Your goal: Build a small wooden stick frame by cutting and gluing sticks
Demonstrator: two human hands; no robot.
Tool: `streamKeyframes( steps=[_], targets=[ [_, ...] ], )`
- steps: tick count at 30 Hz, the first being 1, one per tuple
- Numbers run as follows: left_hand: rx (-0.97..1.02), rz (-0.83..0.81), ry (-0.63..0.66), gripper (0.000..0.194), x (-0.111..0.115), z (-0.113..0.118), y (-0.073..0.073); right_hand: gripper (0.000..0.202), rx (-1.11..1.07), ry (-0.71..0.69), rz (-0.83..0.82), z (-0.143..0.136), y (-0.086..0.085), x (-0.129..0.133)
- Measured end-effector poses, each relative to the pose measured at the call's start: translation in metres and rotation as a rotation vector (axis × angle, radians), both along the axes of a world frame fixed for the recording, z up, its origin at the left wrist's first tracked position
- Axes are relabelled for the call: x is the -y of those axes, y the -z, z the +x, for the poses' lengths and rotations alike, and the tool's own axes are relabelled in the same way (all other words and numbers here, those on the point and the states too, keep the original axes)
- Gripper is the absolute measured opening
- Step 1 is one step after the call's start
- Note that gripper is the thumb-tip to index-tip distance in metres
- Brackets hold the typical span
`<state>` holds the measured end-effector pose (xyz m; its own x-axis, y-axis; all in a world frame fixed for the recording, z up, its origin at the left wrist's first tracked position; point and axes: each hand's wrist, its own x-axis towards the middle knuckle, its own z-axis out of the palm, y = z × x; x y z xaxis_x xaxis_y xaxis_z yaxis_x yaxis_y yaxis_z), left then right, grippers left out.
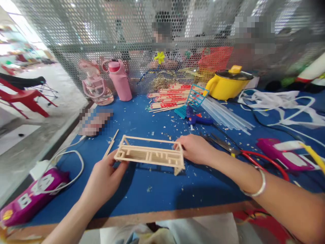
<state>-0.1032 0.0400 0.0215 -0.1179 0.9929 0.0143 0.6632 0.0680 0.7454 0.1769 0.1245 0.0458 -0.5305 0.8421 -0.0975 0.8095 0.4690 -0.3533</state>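
Both hands grip 1 wooden stick frame (149, 154), 1 at each end. Left hand (108, 176): partly closed, thumb and fingers pinching the frame's left end. Right hand (194, 148): curled at the right end; fingertip closure cannot be determined. Frame position: above the near part of the blue tabletop (152, 189). Long axis: left to right across the view, right end slightly nearer the table's front edge.

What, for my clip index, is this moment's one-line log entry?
left hand: holds left end of stick frame | right hand: at its right end | glue gun: on table, unheld
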Motion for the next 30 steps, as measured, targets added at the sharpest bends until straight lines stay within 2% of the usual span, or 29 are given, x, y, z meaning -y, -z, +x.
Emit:
streamKeyframes(
  steps=[6, 12, 16, 19, 22, 25, 28, 30],
  targets=[
    [0.04, -0.032, 0.045, 0.029, 0.017, 0.02, -0.013, 0.013, 0.061, -0.139, -0.042, -0.005, 0.002, -0.013],
    [0.083, 0.006, 0.012, 0.031, 0.024, 0.02, -0.008, 0.012, 0.123, -0.234, -0.211, -0.009, 0.0, -0.029],
    [0.132, 0.032, 0.026, 0.028, 0.028, 0.02, -0.001, 0.022, 0.118, -0.15, -0.222, 0.0, -0.01, -0.042],
    [0.162, 0.034, 0.057, 0.028, 0.031, 0.02, 0.002, 0.025, -0.055, 0.03, -0.091, 0.012, -0.031, -0.047],
    [0.217, 0.033, 0.086, 0.029, 0.034, 0.02, 0.005, 0.03, -0.375, 0.179, 0.027, 0.011, -0.058, -0.033],
    [0.274, 0.044, 0.104, 0.037, 0.036, 0.019, 0.007, 0.03, -0.477, 0.241, 0.036, -0.006, -0.079, 0.001],
    [0.345, 0.034, 0.126, 0.045, 0.038, 0.016, 0.008, 0.02, -0.432, 0.185, -0.227, -0.027, -0.089, 0.035],
    [0.354, 0.04, 0.109, 0.048, 0.04, 0.015, 0.008, 0.017, -0.38, 0.135, -0.382, -0.04, -0.091, 0.048]
  ],
)
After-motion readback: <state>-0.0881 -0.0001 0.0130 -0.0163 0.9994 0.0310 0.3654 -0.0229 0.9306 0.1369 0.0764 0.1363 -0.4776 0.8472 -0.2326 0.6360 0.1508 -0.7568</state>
